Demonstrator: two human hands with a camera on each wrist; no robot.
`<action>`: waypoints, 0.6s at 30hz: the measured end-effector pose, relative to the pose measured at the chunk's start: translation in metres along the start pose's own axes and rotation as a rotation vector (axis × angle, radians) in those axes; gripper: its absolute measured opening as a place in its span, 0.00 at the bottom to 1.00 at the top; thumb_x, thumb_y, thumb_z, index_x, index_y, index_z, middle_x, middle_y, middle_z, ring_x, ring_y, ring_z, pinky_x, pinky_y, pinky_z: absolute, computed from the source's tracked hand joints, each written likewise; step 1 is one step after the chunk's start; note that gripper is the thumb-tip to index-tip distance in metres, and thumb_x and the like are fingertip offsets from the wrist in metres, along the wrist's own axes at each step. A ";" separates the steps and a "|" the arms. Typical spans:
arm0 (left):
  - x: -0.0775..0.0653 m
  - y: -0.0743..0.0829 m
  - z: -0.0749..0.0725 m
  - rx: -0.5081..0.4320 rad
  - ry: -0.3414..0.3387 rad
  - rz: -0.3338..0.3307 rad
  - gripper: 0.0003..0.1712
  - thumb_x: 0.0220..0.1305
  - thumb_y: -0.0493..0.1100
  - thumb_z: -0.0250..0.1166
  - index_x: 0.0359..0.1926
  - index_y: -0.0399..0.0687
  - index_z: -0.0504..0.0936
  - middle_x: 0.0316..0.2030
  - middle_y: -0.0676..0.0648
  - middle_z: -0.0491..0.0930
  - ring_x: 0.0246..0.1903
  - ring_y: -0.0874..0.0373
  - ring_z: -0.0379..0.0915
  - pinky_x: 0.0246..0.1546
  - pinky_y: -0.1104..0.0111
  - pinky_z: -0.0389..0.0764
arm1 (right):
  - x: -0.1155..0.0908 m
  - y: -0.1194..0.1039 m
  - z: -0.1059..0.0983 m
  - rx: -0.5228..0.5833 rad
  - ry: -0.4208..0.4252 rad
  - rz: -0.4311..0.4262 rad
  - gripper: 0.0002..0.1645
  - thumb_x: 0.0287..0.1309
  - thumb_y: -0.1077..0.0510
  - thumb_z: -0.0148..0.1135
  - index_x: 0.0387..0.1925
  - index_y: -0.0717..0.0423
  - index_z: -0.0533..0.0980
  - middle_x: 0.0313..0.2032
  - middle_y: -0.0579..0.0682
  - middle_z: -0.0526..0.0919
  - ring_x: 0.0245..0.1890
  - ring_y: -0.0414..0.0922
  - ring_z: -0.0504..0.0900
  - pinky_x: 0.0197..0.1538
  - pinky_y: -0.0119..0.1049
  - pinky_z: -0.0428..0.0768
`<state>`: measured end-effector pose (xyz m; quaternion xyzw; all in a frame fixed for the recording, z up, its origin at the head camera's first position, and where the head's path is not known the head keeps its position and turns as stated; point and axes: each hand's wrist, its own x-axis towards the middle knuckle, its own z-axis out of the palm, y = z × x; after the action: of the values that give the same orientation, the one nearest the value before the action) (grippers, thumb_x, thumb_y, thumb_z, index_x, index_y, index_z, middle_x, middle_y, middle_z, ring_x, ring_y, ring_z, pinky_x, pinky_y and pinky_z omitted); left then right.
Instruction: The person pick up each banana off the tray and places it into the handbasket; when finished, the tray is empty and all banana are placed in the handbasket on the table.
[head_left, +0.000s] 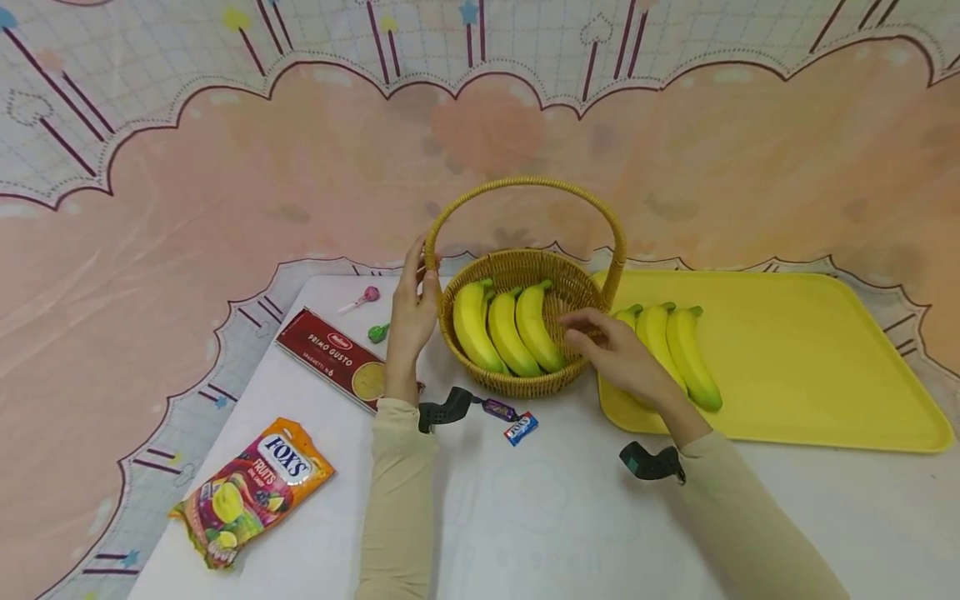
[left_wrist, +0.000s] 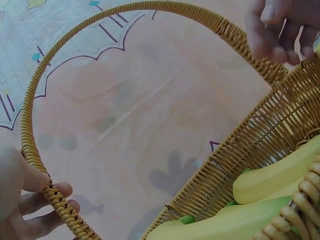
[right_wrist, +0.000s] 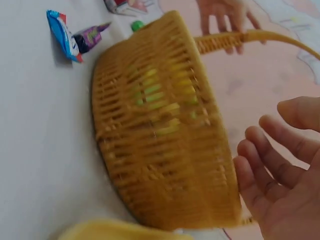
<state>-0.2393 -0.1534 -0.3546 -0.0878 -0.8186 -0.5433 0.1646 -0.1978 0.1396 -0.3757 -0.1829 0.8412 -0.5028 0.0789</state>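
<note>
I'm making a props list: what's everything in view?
table: one, white, foreground
basket: one, tan, table centre
tray: one, yellow, right of basket
bananas: six, yellow, three in basket, three on tray
spaghetti pack: one, maroon, left of basket
lollipop: one, pink, behind spaghetti pack
sweet: one, green, near lollipop
candy bag: one, orange, front left
candies: two, purple and blue, before basket
backdrop: one, mostly peach, behind table
wrist devices: two, black, at wrists
sleeves: two, beige, foreground
left hand: one, on basket handle
right hand: one, at basket rim
</note>
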 end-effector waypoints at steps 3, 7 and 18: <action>0.001 -0.002 0.000 -0.010 0.001 0.001 0.29 0.74 0.40 0.44 0.72 0.59 0.54 0.62 0.38 0.71 0.64 0.42 0.63 0.60 0.46 0.68 | -0.012 0.005 -0.009 -0.044 0.040 0.004 0.23 0.69 0.45 0.46 0.57 0.52 0.70 0.56 0.55 0.75 0.55 0.48 0.73 0.61 0.50 0.70; 0.001 -0.002 0.000 0.002 0.008 0.006 0.29 0.74 0.40 0.44 0.72 0.63 0.53 0.61 0.39 0.71 0.64 0.44 0.65 0.60 0.48 0.70 | -0.023 0.018 -0.022 -0.106 0.076 0.010 0.24 0.69 0.46 0.46 0.59 0.55 0.69 0.56 0.56 0.74 0.56 0.50 0.72 0.60 0.53 0.69; -0.004 -0.001 -0.002 0.016 0.010 0.039 0.28 0.74 0.43 0.44 0.72 0.63 0.54 0.61 0.40 0.72 0.63 0.46 0.65 0.60 0.49 0.70 | -0.058 0.061 -0.053 -0.191 0.268 0.029 0.24 0.69 0.51 0.49 0.60 0.59 0.67 0.51 0.58 0.75 0.47 0.26 0.67 0.48 0.20 0.68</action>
<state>-0.2359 -0.1553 -0.3561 -0.0997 -0.8201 -0.5340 0.1796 -0.1754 0.2313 -0.4066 -0.1087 0.8907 -0.4393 -0.0444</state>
